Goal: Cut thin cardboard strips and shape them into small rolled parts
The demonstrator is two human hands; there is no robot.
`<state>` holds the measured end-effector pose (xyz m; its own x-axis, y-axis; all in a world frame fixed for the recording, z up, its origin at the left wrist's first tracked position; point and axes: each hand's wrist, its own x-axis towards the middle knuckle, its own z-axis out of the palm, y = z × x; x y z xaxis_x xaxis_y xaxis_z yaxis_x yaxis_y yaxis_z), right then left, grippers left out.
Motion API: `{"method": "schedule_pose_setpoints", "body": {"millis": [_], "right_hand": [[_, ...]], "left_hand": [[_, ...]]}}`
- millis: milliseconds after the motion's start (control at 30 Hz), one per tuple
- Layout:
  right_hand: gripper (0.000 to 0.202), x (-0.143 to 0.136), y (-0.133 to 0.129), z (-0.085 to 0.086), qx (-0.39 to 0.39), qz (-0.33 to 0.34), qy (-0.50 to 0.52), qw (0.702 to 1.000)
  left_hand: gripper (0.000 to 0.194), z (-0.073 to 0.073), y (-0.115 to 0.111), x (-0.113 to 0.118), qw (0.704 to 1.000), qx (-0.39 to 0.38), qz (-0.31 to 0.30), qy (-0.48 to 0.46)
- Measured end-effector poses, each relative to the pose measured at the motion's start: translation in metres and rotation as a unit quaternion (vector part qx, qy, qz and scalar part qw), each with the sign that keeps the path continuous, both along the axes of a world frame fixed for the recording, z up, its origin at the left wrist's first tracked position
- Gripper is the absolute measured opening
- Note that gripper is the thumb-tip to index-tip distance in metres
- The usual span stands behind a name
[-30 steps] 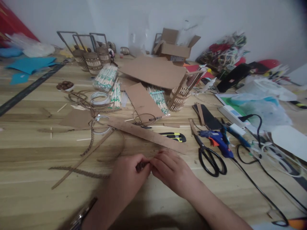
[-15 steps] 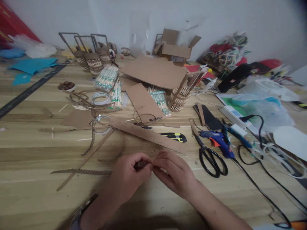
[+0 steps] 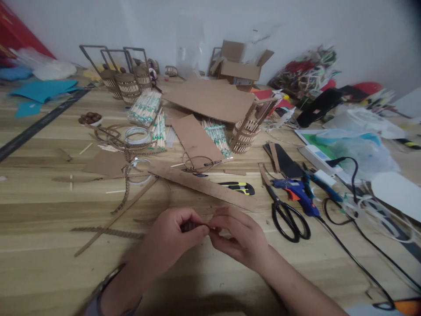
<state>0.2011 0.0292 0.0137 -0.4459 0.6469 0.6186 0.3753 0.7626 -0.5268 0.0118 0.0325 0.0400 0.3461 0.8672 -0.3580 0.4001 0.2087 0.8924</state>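
Observation:
My left hand (image 3: 179,235) is closed, thumb and forefinger pinching a small brown strip of corrugated cardboard (image 3: 188,226), mostly hidden inside the fingers. Its ridged edge shows between thumb and palm. Fingertips of my right hand (image 3: 238,235) pinch the same piece where the two hands meet. To the left, a long corrugated cardboard strip (image 3: 108,231) lies on the table and runs toward my left wrist; whether it joins the held piece I cannot tell. A flat cardboard strip (image 3: 200,184) lies just beyond the hands, beside a yellow-and-black utility knife (image 3: 241,188).
Black-handled scissors (image 3: 289,219) and a blue glue gun (image 3: 297,193) with its cord lie right. A stick-clad bucket model (image 3: 245,136) stands behind, near packs of sticks (image 3: 146,106) and a large cardboard sheet (image 3: 210,98). Tape rolls (image 3: 137,135) lie left of centre.
My fingers have shifted very slightly on the held piece. My left forearm has moved a little to the left, and the long corrugated strip's visible end has shifted slightly.

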Motion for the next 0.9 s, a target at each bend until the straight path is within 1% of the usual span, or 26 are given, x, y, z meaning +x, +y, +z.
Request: {"method": "schedule_pose_setpoints", "body": {"millis": [100, 200, 300, 433, 533, 633, 733, 833, 900], "right_hand": [[0.010, -0.002, -0.001, 0.000, 0.067, -0.027, -0.075, 0.995], [0.011, -0.002, -0.003, -0.002, 0.107, -0.043, -0.134, 0.984], [0.013, -0.001, -0.005, -0.006, 0.120, -0.038, -0.164, 0.979], [0.014, 0.000, -0.005, -0.008, 0.127, -0.037, -0.179, 0.975], [0.015, -0.001, -0.004, -0.007, 0.098, -0.034, -0.140, 0.985], [0.014, -0.001, -0.003, -0.006, 0.013, -0.017, -0.037, 0.999], [0.014, -0.001, -0.004, -0.004, -0.055, -0.002, 0.038, 0.998], [0.015, 0.000, -0.004, -0.003, -0.065, 0.006, 0.055, 0.996], [0.016, 0.001, -0.004, -0.004, -0.065, 0.010, 0.049, 0.997]], "left_hand": [[0.016, 0.001, -0.003, 0.003, 0.999, 0.030, 0.014, 0.023], [0.018, -0.002, -0.007, 0.007, 0.997, 0.054, 0.025, 0.058], [0.017, -0.006, -0.009, 0.010, 0.994, 0.066, 0.033, 0.079], [0.016, -0.009, -0.011, 0.012, 0.992, 0.082, 0.040, 0.082], [0.016, -0.009, -0.012, 0.011, 0.994, 0.086, 0.043, 0.061], [0.017, -0.007, -0.010, 0.007, 0.998, 0.055, 0.024, 0.003], [0.020, -0.006, -0.006, 0.003, 0.999, 0.010, -0.006, -0.053], [0.022, -0.006, -0.002, -0.001, 0.995, -0.022, -0.028, -0.090], [0.022, -0.005, 0.000, -0.002, 0.994, -0.042, -0.040, -0.094]]}}
